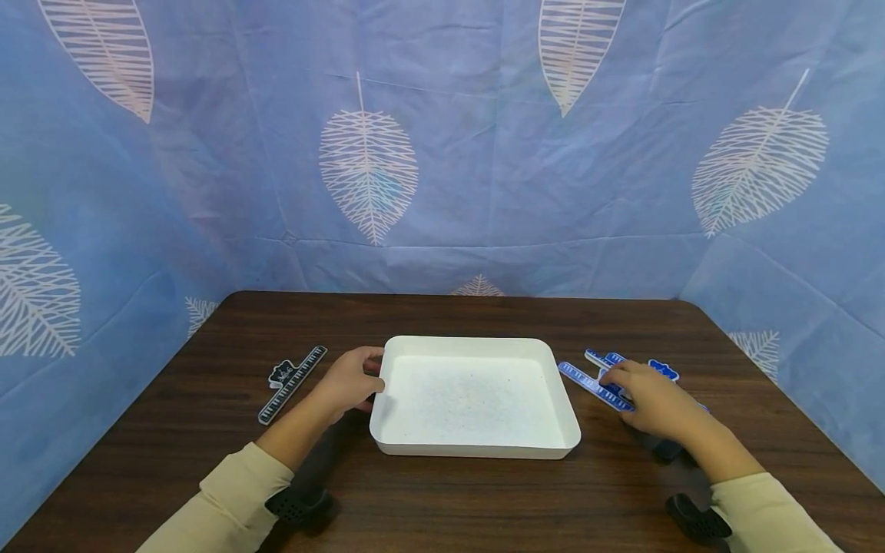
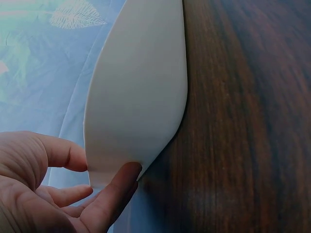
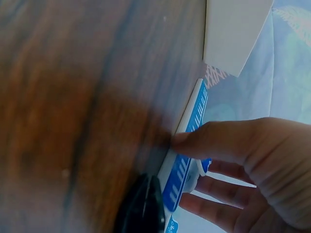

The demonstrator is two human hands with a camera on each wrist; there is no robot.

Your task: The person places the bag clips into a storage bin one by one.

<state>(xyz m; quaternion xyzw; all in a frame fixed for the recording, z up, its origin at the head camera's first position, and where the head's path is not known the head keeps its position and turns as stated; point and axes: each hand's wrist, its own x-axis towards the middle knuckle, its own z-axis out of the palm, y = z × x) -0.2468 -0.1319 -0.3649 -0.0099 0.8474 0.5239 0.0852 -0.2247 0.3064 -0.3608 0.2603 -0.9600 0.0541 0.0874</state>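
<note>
Blue cloth [image 1: 456, 177] printed with pale leaves rises behind the white tray [image 1: 429, 418] and to either side of it. The dark wood-grained worktop [image 1: 484, 507] spreads under and around the tray. The tray itself sits flat and upright, its floor faintly speckled. Two pale sleeves [image 1: 231, 495] reach in on the near side of the tray, one to its left and one to its right. At the tray's left wall is the left hand [image 1: 349, 380], its grip clamped on that wall, with fingers against the rim and outer face. To the tray's right is the right hand [image 1: 653, 399], its grip pinched on the front blue ruler [image 1: 578, 375], whose far end lies just beside the tray. Well left of the tray lies a black ruler [image 1: 293, 385] with a scalloped piece along it. Right of the tray, beyond the front ruler, lies another blue ruler [image 1: 596, 358], partly hidden. Farther right of the tray shows a small blue scalloped shape [image 1: 664, 370].
</note>
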